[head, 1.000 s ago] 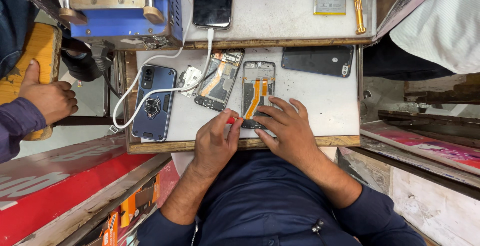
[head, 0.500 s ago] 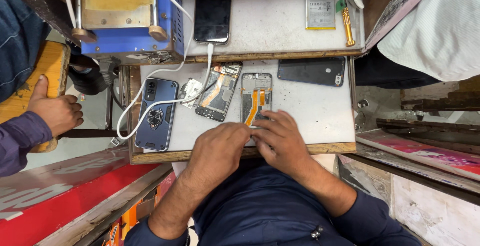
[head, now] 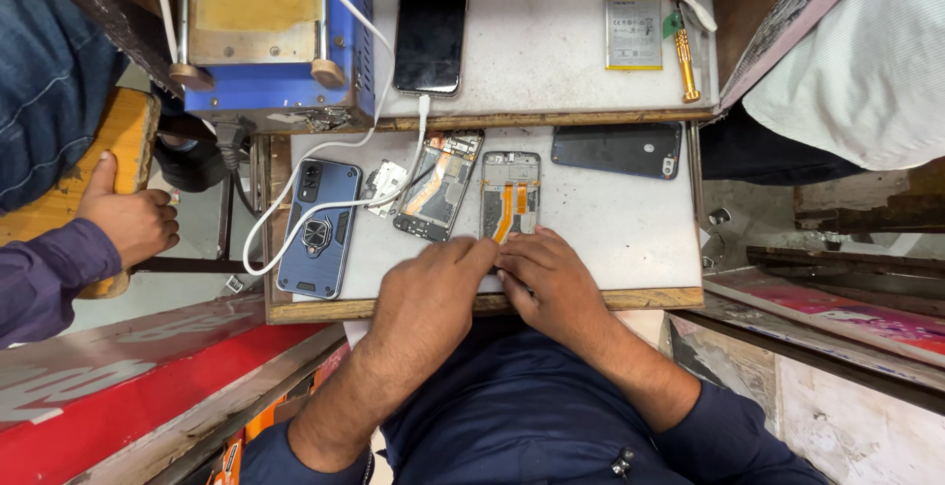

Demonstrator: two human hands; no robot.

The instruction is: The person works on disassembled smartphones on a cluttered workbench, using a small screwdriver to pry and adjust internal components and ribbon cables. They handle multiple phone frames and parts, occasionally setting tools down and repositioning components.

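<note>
An opened phone frame (head: 510, 194) with an orange flex strip lies on the white work board (head: 630, 234). My left hand (head: 433, 293) and my right hand (head: 546, 283) meet at its near end and cover it. The right fingers rest on the frame's lower edge and hold it down. The left fingers are bunched and pressed against the right hand, so whatever is between them is hidden. A second stripped phone (head: 438, 185) lies just left of the frame.
A blue phone in a ring case (head: 317, 229) with a white cable (head: 295, 211) lies at the left, a dark back cover (head: 617, 150) at the right. Behind are a black phone (head: 431, 27), battery (head: 633, 32), screwdriver (head: 684, 57) and blue machine (head: 266, 32). Another person's hand (head: 128, 221) rests far left.
My left hand has slid right until it touches my right hand at the frame's near end. The red tool tip seen a second ago is hidden now.
</note>
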